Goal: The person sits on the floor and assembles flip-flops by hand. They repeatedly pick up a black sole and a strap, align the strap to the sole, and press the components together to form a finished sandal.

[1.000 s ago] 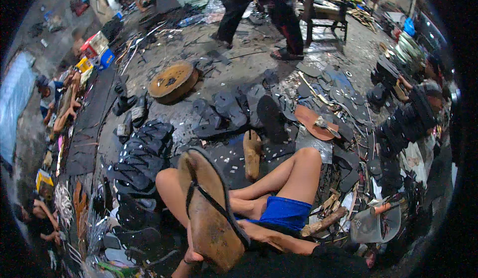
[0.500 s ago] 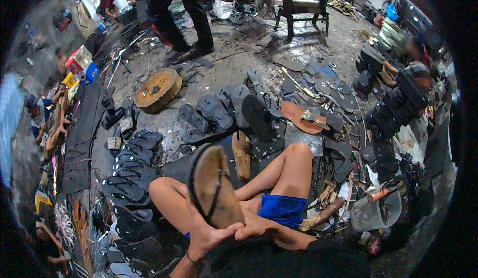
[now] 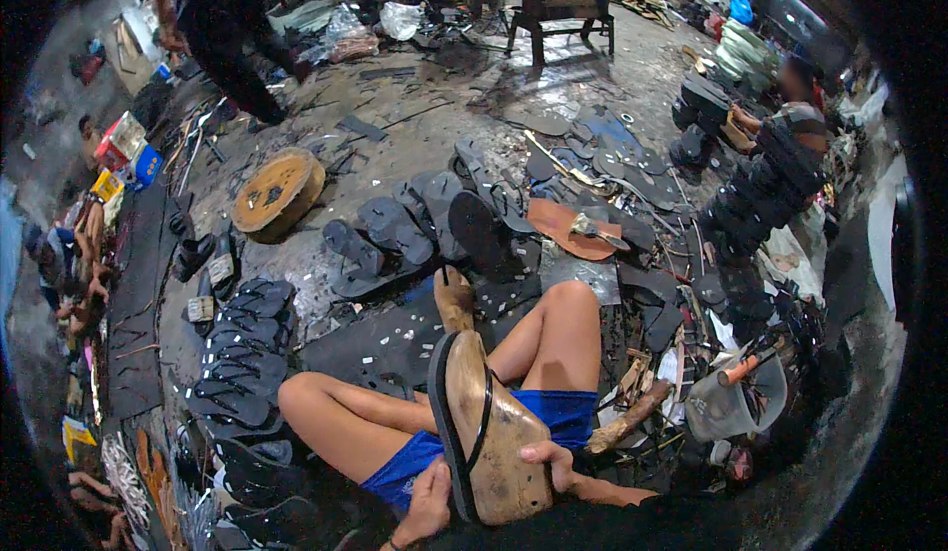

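Over my lap, a black flip-flop point(image 3: 440, 415) is fitted on a foot-shaped wooden last point(image 3: 513, 452), its thong strap lying across the last's worn brown face. My left hand point(image 3: 425, 504) grips the flip-flop's sole edge near the heel, fingers pressed together. From the other side my right hand point(image 3: 559, 468) clasps the last, with its thumb on the face and the other fingers mostly hidden behind it. A second wooden last point(image 3: 453, 297) lies beyond, between my bent legs and a group of black flip-flops point(image 3: 397, 225).
Strapped flip-flops point(image 3: 242, 354) lie in a row at left. A round wooden block point(image 3: 279, 196) stands farther off. Ahead lies a brown curved piece point(image 3: 573, 227); a translucent bucket point(image 3: 736, 403) holds tools at right. One person walks at far left; another handles stacked black soles.
The flip-flop and last have come lower and right, tilting the other way. My hands have moved apart, one on each side. The walking person has moved left.
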`<move>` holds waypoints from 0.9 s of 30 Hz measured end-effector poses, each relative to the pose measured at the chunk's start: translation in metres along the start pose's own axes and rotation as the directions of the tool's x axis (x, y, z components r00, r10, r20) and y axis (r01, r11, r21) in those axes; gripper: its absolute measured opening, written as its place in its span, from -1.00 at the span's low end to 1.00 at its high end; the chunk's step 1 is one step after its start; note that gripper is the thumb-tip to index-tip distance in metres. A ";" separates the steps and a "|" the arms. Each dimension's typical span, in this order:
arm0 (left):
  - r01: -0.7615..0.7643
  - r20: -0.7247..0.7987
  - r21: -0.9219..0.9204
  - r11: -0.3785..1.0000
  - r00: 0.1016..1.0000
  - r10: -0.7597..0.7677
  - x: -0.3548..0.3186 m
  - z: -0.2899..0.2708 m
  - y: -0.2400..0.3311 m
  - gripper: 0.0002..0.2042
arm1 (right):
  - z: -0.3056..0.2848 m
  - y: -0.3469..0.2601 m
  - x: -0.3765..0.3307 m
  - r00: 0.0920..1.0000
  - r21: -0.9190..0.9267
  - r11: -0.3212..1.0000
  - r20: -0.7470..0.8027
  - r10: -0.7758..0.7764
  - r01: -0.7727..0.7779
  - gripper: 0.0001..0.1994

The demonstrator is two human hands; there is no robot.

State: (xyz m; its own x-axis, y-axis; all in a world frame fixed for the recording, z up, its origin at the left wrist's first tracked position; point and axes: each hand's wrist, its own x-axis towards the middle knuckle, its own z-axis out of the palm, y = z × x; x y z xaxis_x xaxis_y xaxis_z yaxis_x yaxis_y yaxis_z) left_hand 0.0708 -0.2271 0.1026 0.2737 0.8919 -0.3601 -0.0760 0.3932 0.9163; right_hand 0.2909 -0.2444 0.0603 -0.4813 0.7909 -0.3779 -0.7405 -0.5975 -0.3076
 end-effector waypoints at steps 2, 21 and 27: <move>0.079 0.050 -0.137 0.987 0.996 -0.072 -0.007 0.005 -0.010 -0.54 | -0.056 0.029 0.002 0.999 0.101 0.994 0.006 0.050 -0.051 -0.40; -0.034 -0.090 -0.276 0.961 0.996 0.010 0.010 -0.034 0.005 -0.45 | 0.068 -0.063 0.068 0.950 -0.817 0.488 0.296 -0.102 0.308 0.09; -0.048 -0.155 0.130 0.990 0.985 0.068 0.009 -0.049 -0.049 -0.33 | 0.021 0.020 0.105 0.990 -0.941 0.312 0.106 -0.095 0.131 0.28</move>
State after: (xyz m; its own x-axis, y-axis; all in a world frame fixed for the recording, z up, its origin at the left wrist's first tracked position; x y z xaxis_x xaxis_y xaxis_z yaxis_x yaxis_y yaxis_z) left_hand 0.0301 -0.2277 0.0464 0.1155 0.9405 -0.3196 0.0366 0.3175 0.9475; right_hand 0.2159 -0.1703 0.0323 -0.4554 0.8537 -0.2525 0.1474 -0.2073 -0.9671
